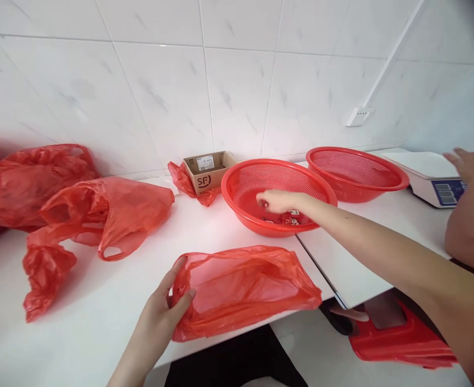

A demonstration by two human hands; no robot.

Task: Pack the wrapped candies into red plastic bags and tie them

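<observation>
My left hand (pixel 172 301) grips the left rim of a thin red plastic bag (pixel 245 317), thumb inside the mouth and fingers outside. The bag lies on its side at the table's front edge, its mouth spread wide. My right arm reaches across to the near red plastic colander (pixel 275 230). Over its inside, my right hand (pixel 279 201) is closed with the fingers curled; what they hold, if anything, is hidden. Beneath the hand, a few small red-and-white packets (pixel 291 217) lie on the colander's bottom.
A second colander (pixel 358 185) and a digital scale (pixel 426 177) stand to the right, with a co-worker's hand (pixel 473 164) by the scale. A small cardboard box (pixel 208 177) is by the wall. Red bags (pixel 135 209) lie at left; a red stool (pixel 398 341) is below.
</observation>
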